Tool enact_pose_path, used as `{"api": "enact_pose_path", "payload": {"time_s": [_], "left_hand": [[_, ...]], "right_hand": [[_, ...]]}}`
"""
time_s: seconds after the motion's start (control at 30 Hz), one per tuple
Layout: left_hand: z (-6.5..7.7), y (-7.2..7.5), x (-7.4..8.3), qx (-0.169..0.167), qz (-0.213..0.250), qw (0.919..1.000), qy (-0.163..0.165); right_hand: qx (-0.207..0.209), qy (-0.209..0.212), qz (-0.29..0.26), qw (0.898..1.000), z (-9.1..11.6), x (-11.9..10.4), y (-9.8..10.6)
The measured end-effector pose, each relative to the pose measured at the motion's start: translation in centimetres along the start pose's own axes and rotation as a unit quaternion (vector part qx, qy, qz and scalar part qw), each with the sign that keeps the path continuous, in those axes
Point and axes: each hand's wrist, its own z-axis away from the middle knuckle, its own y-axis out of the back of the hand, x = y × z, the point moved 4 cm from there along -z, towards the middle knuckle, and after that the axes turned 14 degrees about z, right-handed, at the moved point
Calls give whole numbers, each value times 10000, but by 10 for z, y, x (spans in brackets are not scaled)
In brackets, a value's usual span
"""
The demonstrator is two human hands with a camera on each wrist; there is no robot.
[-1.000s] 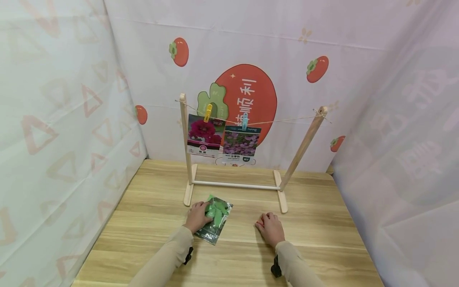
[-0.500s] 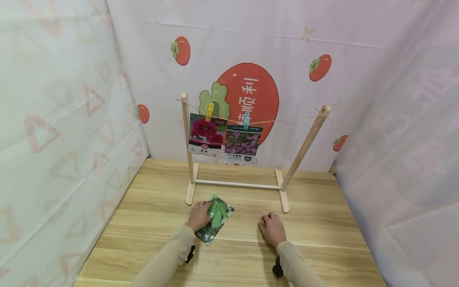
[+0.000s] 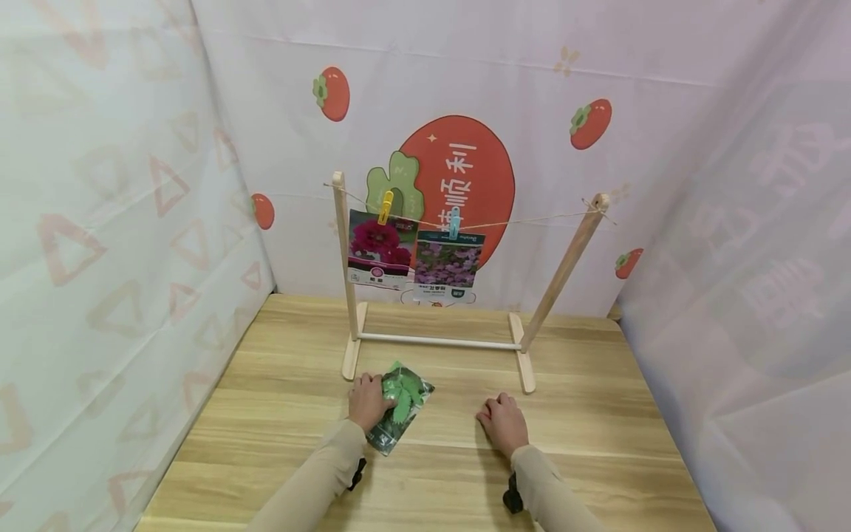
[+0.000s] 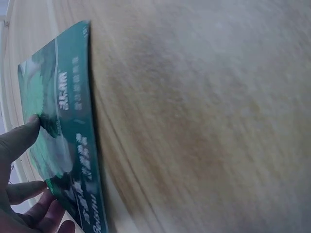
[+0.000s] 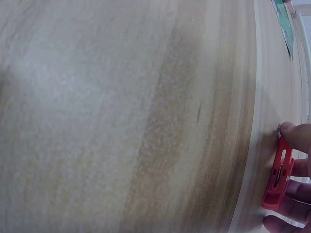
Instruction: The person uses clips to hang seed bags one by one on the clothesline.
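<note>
A green seed packet [image 3: 402, 403] with a leaf picture lies at a slant on the table. My left hand [image 3: 368, 403] is at its left edge; in the left wrist view the thumb [image 4: 24, 136] is on the packet's printed face and the other fingers are at its edge, pinching it. To the right, my right hand [image 3: 505, 425] is low over the wood. Its thumb and fingers hold a red clothespin [image 5: 279, 174], seen in the right wrist view and mostly covered by the hand in the head view.
Behind the hands stands a wooden rack [image 3: 565, 273] with a string [image 3: 525, 221] across it. A yellow clothespin [image 3: 385, 207] and a blue clothespin [image 3: 455, 222] hold a red-flower packet [image 3: 375, 251] and a purple-flower packet [image 3: 447, 266] there. Cloth walls enclose the table [image 3: 598, 443].
My left hand has shifted slightly on the green packet, which stays almost in place. The right hand keeps its spot. The hanging packets look the same.
</note>
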Motion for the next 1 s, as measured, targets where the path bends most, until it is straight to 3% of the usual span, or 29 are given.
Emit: {"api": "enact_pose_path", "payload": {"time_s": [0.3, 0.53, 0.77, 0.93, 1.0], "left_hand": [[-3, 2, -9, 152, 537, 9984, 74], [-8, 9, -15, -70, 1377, 9887, 596], [-12, 17, -22, -476, 2758, 9517, 1264], [-12, 18, -26, -810, 3409, 9244, 1506], [-12, 19, -26, -936, 3547, 9186, 1473]], "right_hand": [[-58, 51, -88, 9999, 0, 0, 2], [-237, 16, -522, 9984, -4, 5, 3], [-448, 128, -884, 9950, -8, 9, 8], [-759, -78, -1128, 9907, -9, 12, 8], [-863, -187, -1216, 9886, -10, 13, 10]]}}
